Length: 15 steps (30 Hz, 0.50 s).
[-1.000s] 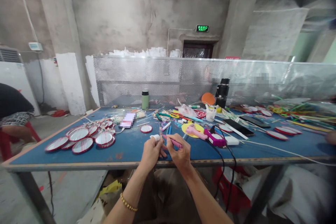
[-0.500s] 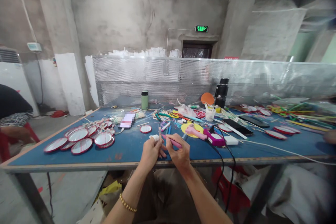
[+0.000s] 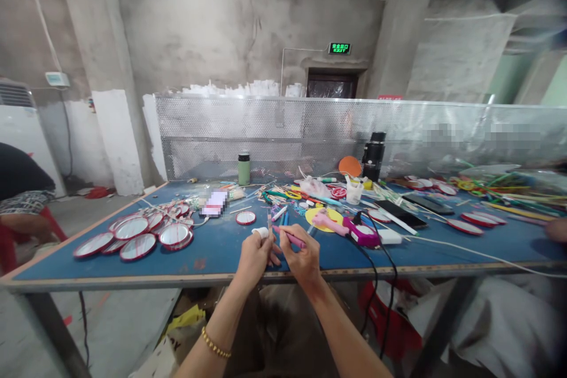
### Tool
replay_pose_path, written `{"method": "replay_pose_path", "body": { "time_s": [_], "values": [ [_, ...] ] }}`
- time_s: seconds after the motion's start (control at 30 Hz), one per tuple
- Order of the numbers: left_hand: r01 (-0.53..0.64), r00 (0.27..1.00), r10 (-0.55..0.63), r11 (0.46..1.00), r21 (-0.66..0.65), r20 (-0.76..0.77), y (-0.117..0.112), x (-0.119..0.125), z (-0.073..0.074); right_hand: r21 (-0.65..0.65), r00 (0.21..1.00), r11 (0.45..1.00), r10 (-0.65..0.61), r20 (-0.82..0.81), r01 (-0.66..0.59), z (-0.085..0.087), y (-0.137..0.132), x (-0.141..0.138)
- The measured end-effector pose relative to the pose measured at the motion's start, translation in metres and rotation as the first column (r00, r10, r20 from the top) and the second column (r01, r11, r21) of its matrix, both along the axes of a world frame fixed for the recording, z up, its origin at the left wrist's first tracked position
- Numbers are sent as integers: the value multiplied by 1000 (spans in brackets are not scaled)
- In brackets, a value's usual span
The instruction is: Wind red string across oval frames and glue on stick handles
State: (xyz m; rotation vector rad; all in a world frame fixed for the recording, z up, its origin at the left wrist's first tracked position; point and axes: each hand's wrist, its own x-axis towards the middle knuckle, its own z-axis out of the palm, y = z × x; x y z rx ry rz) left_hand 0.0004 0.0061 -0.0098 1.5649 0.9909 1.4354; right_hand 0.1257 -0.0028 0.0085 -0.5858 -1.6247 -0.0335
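Note:
My left hand [image 3: 253,258], with a white covering [image 3: 260,233] on one finger, is closed around a thin, pale, narrow strip [image 3: 269,220] that stands up from the fingertips; its exact kind is too small to make out. Close beside it, my right hand [image 3: 305,253] grips a pink pen [image 3: 295,240] in a writing hold. The pen's tip points left at the strip, close to or touching it; I cannot tell which. Beyond the hands lie blue pens [image 3: 283,218], and a small round red-rimmed mirror [image 3: 245,218] rests to the left.
Red-rimmed mirrors [image 3: 138,245] are piled at the left, near a phone [image 3: 214,204]. A purple device [image 3: 364,233] with black cables lies right of my hands by a yellow disc [image 3: 326,220]. Behind stand a green bottle [image 3: 244,170] and a black flask [image 3: 374,157].
Hardly anything differs. My right hand and the pink pen have shifted very slightly, while my left hand keeps its place and hold.

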Motion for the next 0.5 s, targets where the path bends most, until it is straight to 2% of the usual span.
{"method": "replay_pose_path", "body": {
  "time_s": [0.5],
  "values": [
    [-2,1000,3,1000,-4,14,-1,0,1,5,1000,1000,-19,8,19,0,1,0]
  ]
}}
